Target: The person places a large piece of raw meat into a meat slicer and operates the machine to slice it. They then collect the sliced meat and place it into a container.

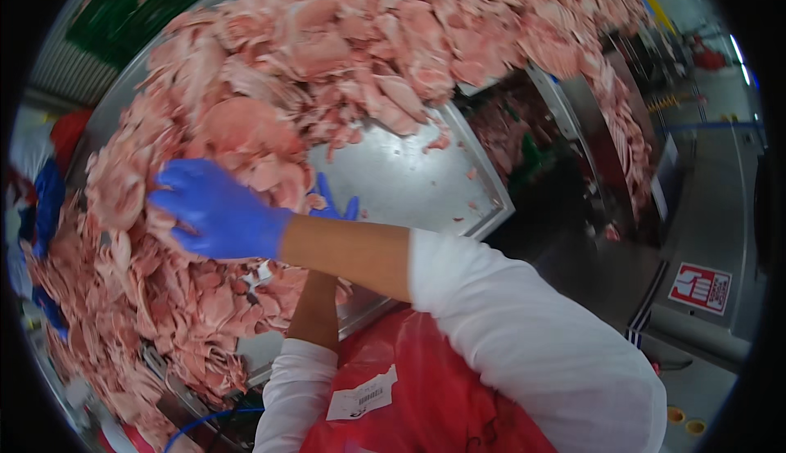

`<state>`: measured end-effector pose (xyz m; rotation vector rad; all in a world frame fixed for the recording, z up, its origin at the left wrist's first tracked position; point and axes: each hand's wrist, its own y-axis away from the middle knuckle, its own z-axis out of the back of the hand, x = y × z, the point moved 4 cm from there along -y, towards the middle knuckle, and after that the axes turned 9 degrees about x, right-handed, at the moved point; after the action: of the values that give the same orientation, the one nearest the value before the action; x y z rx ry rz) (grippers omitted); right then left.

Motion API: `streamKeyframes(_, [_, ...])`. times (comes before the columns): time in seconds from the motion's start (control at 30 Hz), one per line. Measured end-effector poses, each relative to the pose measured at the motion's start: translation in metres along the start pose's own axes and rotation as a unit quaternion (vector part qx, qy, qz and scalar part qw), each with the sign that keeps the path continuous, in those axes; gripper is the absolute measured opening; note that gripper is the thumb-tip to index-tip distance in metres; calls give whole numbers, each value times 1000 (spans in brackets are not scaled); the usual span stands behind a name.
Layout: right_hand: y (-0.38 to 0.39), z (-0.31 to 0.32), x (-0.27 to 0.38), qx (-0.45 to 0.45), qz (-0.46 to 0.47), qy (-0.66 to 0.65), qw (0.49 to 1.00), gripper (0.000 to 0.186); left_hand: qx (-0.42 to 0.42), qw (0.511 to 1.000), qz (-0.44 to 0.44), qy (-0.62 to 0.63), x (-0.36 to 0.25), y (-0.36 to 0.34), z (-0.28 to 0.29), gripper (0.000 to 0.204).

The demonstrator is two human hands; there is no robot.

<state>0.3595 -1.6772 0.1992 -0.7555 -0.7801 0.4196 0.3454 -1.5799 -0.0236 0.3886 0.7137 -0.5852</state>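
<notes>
My right hand (219,210), in a blue glove, reaches across to the left over a heap of thin pink meat slices (246,130). Its fingers are spread apart and touch the slices. Beneath and beyond my right forearm, my left hand (332,206) shows only in part, also blue-gloved, with its fingers apart at the edge of the heap. A small meat scrap (316,201) lies against those fingers. The left palm and wrist are hidden behind the right arm. Bare steel tabletop (385,171) with a few scraps shows to the right of my left hand.
The table's raised rim (491,216) borders a dark opening (524,134) with meat inside. Grey machinery (712,207) with a red-and-white warning label (700,288) stands at right. Green crates (131,11) are at the far left. Another person's blue sleeve (47,203) shows at the left edge.
</notes>
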Motion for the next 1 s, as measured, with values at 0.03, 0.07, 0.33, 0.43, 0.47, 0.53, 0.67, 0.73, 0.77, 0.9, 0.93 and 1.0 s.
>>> streamKeyframes(0.03, [28, 45, -24, -6, -33, -18, 999, 27, -7, 1000, 13, -15, -6, -4, 0, 77])
streamKeyframes(0.07, [56, 93, -47, -14, -67, -32, 997, 23, -12, 999, 19, -36, -17, -11, -4, 76])
streamKeyframes(0.33, [312, 359, -258, -260, -545, 37, 797, 30, -123, 939, 176, -270, -49, -68, -27, 89])
streamKeyframes(0.43, [464, 410, -333, -129, -657, 176, 722, 47, -136, 940, 125, -288, -59, -90, -30, 86])
streamKeyframes(0.47, [514, 419, -354, -78, -652, 242, 714, 64, -134, 942, 114, -286, -55, -97, -35, 86])
streamKeyframes(0.53, [557, 425, -394, 24, -709, 206, 674, 128, -119, 938, 131, -297, -44, -103, -38, 89])
streamKeyframes(0.67, [544, 441, -488, 66, -610, 300, 730, 137, -118, 938, 130, -299, -34, -106, -44, 83])
streamKeyframes(0.73, [530, 438, -526, 155, -634, 268, 709, 142, -119, 930, 126, -323, -25, -104, -45, 76])
streamKeyframes(0.77, [515, 435, -537, 197, -650, 259, 686, 145, -114, 927, 131, -332, -21, -102, -45, 76])
streamKeyframes(0.9, [524, 430, -572, 217, -653, 163, 707, 155, -95, 923, 145, -343, -29, -104, -43, 75])
streamKeyframes(0.93, [528, 428, -576, 217, -675, 174, 683, 154, -89, 924, 148, -340, -33, -107, -44, 75])
streamKeyframes(1.0, [538, 421, -580, 214, -718, 194, 633, 151, -97, 920, 141, -353, -26, -104, -44, 76])
